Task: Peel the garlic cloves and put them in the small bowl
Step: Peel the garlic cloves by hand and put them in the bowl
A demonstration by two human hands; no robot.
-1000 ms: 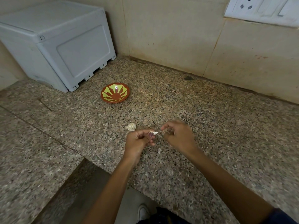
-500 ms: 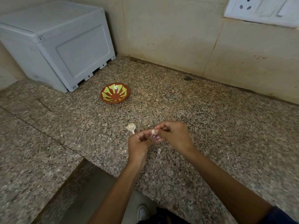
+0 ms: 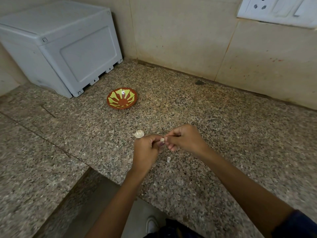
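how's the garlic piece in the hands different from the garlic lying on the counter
The garlic clove is pinched between the left hand and right hand, off the counter; the garlic bulb lies untouched on the granite counter. The clove is smaller and mostly hidden by fingers; the bulb is bigger, ribbed and in plain view. Both are pale whitish.

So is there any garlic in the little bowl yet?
No, the small bowl shows only its painted inside, and the clove is pinched between the left hand and right hand.
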